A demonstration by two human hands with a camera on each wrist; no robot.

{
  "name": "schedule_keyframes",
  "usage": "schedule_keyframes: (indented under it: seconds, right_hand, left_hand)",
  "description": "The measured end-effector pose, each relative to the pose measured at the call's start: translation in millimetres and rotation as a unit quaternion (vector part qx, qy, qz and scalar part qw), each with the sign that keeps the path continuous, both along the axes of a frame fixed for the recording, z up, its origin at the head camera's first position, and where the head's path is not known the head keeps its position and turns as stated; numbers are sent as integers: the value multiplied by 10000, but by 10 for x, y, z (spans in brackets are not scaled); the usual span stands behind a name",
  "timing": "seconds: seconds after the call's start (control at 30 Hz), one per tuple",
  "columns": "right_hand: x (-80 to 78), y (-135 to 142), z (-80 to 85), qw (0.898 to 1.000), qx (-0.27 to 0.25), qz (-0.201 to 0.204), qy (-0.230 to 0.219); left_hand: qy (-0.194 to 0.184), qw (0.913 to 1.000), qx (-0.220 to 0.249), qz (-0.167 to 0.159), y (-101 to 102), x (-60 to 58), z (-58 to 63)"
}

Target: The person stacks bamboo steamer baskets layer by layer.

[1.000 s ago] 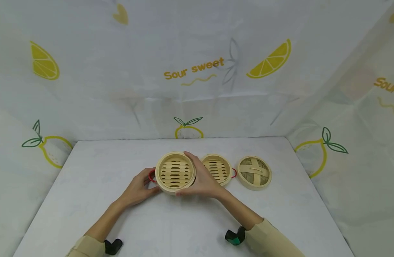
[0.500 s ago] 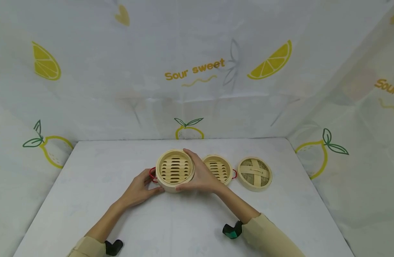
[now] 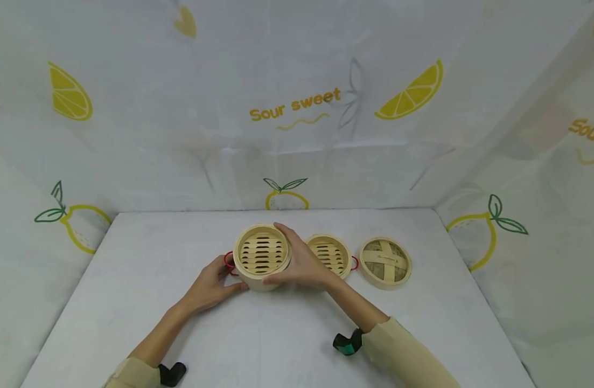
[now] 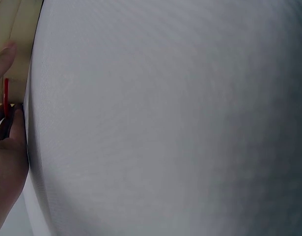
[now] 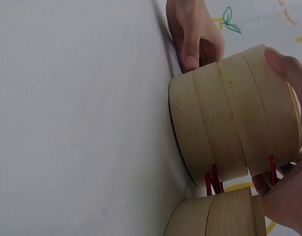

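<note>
White cloth with yellow lemons (image 3: 297, 54) hangs behind a white table (image 3: 267, 345). On the left, the left hand (image 3: 211, 285) curls around the bottom basket (image 5: 202, 128), by a red handle (image 3: 225, 261). Its thumb presses the front; some fingers hide behind. A firm, gentle hold should stop that basket sliding. On it sits the top basket (image 5: 259, 103), and I can't tell if it fits all the way. It's best level, with its edge lined up all around. The right hand (image 3: 301, 264) pinches it, thumb in front and fingers behind. Pressing down softly and evenly should work best. Next comes another basket (image 3: 328, 255), close by, so don't bump it. Last is the round lid (image 3: 386, 260).
</note>
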State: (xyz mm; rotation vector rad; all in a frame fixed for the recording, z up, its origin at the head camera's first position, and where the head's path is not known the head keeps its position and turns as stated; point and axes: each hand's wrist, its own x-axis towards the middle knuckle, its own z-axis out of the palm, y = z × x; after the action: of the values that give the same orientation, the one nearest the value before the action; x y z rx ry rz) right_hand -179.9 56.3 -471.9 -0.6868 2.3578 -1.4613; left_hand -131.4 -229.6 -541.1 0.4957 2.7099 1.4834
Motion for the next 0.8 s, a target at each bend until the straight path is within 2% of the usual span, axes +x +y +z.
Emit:
schedule_keyframes:
  seconds: [0.27, 0.8]
  right_hand:
    - [-34, -23, -8, 9999, 13, -12, -111]
    - [-90, -12, -23, 9992, 248, 274, -122]
  left_hand:
    - [13, 10000, 1, -29, -16, 1, -12]
    - [0, 10000, 19, -76, -37, -6, -38]
